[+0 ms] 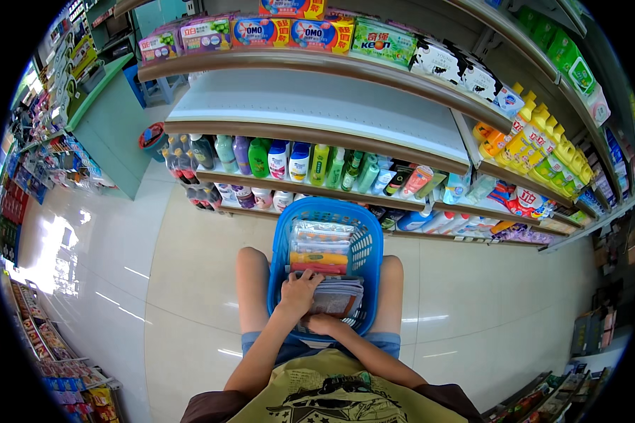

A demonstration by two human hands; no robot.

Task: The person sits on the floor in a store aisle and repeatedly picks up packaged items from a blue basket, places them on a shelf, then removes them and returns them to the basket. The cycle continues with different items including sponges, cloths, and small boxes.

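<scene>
A blue plastic basket (pixel 371 296) rests between the person's bare thighs. My left hand (pixel 296 292) reaches into it, its fingers bent over the far left edge of a stack of grey folded cloths, probably towels (pixel 338 297). At the stack's near left edge is my right hand (pixel 321 323); its fingertips are hidden, so its grip does not show. Beyond the stack, a red folded cloth (pixel 323 268) and a yellow one (pixel 317 258) lie in a row. Pale cloths in clear wrapping (pixel 320 232) fill the basket's far end.
A long shelf board (pixel 317 100) spans the front, above a row of shampoo bottles (pixel 299 161). Boxed soaps (pixel 320 34) line the shelf above. Yellow detergent bottles (pixel 534 140) stand at right. Wrapped dark bottles (pixel 182 158), a bin (pixel 153 140) and a green counter (pixel 114 132) are at left.
</scene>
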